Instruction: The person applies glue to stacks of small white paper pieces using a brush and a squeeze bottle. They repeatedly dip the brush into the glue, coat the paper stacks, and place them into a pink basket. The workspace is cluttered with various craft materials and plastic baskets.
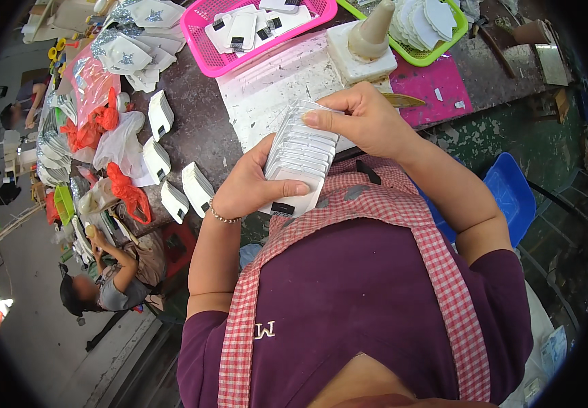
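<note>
Left hand (250, 187) cupping white stack (299, 158), right hand (365, 121) gripping its top

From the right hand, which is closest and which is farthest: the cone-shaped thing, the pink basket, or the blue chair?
Measured from the right hand in the head view:
1. The beige cone on its white block, just beyond the hand on the table.
2. The blue chair, off to the right, below the table edge.
3. The pink basket, farther back on the left.
</note>
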Action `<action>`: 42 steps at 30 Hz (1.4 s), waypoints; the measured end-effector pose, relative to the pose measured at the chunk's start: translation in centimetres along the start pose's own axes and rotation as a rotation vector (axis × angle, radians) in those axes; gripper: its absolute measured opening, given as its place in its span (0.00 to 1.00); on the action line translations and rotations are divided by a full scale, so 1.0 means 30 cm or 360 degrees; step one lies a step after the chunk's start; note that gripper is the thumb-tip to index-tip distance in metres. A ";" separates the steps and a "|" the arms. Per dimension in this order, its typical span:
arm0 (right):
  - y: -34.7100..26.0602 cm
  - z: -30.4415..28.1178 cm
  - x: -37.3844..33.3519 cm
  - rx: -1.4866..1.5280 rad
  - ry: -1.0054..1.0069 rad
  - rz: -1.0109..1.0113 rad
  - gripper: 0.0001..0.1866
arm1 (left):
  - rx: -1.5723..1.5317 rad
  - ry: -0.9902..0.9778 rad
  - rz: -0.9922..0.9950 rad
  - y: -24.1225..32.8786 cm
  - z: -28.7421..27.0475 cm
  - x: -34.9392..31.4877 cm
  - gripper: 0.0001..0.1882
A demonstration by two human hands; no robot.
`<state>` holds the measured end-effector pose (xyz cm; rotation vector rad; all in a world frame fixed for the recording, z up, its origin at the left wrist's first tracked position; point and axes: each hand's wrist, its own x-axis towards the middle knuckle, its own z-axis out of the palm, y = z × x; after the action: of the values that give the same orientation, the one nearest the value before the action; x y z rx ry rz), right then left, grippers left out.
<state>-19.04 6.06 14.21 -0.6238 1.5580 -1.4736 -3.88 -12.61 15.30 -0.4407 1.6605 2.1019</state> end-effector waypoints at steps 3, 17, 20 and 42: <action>0.006 -0.006 0.012 0.0013 -0.0049 -0.0020 0.15 | -0.0044 0.0004 -0.0010 -0.002 -0.003 0.005 0.40; 0.438 -0.262 -0.284 0.0156 0.0716 0.0782 0.18 | -0.0252 0.0149 -0.0129 -0.088 -0.140 0.051 0.43; 0.561 -0.287 -0.228 0.0271 0.1166 0.0554 0.18 | -0.0306 0.0159 -0.0170 -0.090 -0.149 0.070 0.43; 0.531 -0.300 -0.268 0.0403 0.1410 0.0312 0.12 | -0.0101 0.0100 -0.0250 -0.096 -0.136 0.103 0.47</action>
<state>-19.48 20.20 0.11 0.3951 1.9382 -1.8645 -5.13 -15.60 10.42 -0.6421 1.5429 2.0484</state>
